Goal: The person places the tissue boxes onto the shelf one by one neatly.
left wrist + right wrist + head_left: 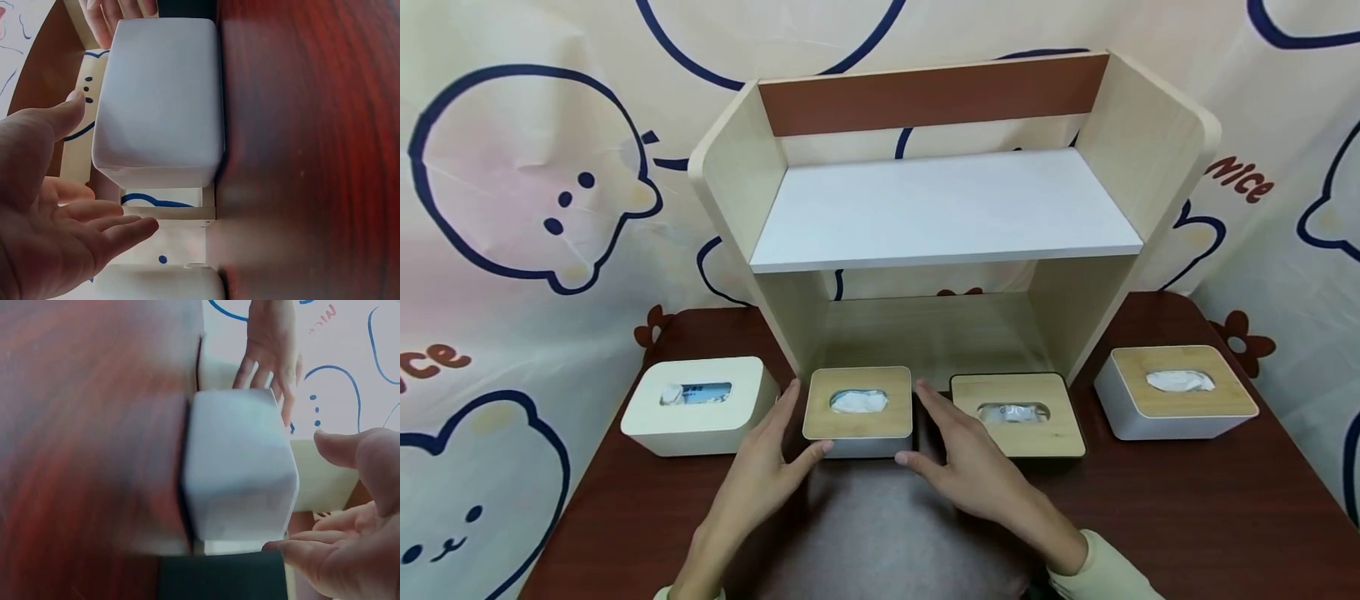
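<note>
The bare left hand (766,462) and the bare right hand (973,458) were held with thumbs and fingers spread wide, and neither hand gripped anything. Between the two sets of fingers stood a small box (859,425) with a pale wooden lid, rounded corners and a smooth whitish body, a tuft of white tissue in its oval opening. In the wrist views a gap showed between each thumb tip and this box; whether any other fingertip touched it, I cannot tell.

Just outside the left fingers sat a white box (700,421) with rounded corners, a blue-and-white packet visible in its slot. Just outside the right fingers lay a dark-sided box (1018,437) with a pale wooden lid and something clear and white in its oval slot. Well to the right of the right fingers stood a larger white box (1176,404) with a wooden lid and white tissue in the opening.

Beyond the fingertips rose a pale wood shelf unit (947,208) with a white middle board and a brown upper panel. Below the fingers spread a dark red-brown wooden tabletop (1150,517).
</note>
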### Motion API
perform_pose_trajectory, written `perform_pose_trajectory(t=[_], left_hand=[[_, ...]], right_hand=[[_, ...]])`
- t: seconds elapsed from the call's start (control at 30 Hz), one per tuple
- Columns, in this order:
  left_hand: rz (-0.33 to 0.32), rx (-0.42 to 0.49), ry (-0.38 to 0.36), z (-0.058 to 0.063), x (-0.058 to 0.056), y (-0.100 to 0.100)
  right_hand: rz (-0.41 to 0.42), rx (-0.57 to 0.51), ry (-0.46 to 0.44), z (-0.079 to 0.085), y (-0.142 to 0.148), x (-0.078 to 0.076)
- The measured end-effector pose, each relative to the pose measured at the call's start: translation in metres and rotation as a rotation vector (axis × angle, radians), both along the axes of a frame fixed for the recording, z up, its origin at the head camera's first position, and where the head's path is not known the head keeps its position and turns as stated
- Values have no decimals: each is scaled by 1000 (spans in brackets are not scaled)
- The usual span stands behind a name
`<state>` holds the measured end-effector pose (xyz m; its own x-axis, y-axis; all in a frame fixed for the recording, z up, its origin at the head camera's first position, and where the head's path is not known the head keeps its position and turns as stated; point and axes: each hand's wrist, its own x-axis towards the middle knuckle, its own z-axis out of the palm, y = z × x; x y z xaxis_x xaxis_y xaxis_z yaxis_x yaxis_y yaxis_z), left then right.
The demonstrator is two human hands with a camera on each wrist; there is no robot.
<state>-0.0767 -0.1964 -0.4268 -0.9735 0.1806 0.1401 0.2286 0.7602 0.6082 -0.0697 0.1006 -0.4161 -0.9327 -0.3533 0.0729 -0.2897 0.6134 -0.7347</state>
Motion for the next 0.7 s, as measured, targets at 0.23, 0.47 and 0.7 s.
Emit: perform_pose_trajectory(t=[0.23, 0.47, 0.7], left_hand=[[11, 12, -2, -1, -1, 0], [11, 42, -14, -3, -1, 0], [-19, 142, -61, -5, -1, 1]], right_hand=[[-76, -124, -61, -11, -15, 2], [-93, -314, -132, -22, -24, 4], [-97, -371, -135, -29, -31, 4]])
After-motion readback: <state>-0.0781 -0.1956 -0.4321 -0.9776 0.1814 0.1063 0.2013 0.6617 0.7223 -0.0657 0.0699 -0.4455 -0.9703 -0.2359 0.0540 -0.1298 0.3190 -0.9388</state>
